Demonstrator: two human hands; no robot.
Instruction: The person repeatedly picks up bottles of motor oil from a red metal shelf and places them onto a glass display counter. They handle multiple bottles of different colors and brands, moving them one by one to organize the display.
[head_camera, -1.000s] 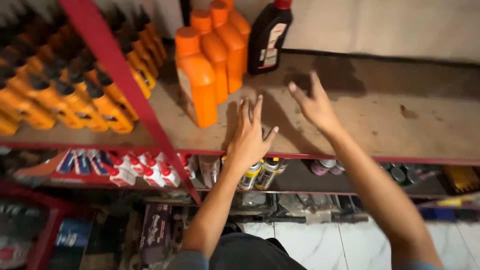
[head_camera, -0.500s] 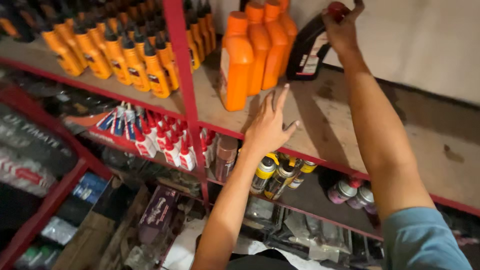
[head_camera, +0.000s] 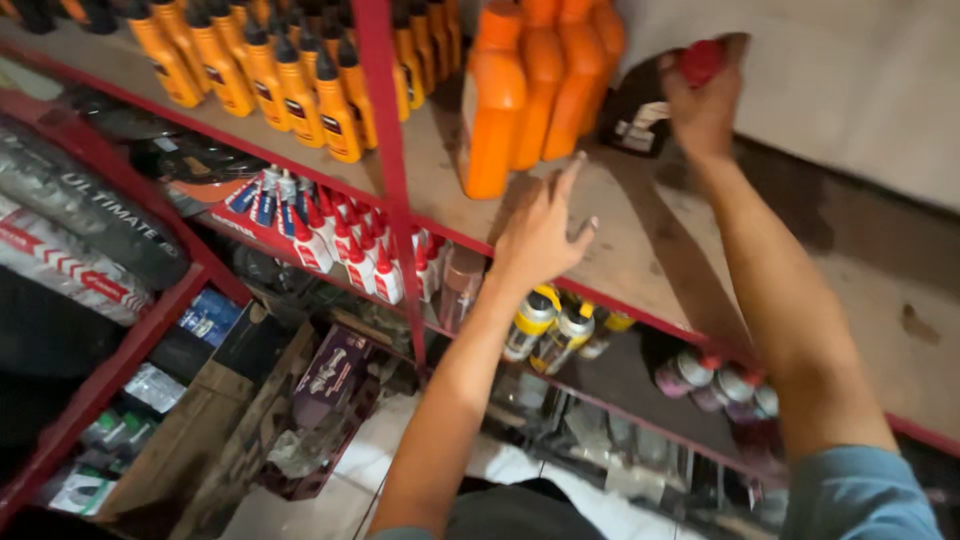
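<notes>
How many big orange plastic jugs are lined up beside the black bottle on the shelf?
3 big orange plastic jugs: front one nearest the left hand, second behind it, third at the back, left of the black bottle gripped by the right hand. More may be hidden.

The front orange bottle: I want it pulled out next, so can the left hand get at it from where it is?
Probably yes: the left hand rests open on the shelf board beside the front orange bottle, nothing between them.
</notes>
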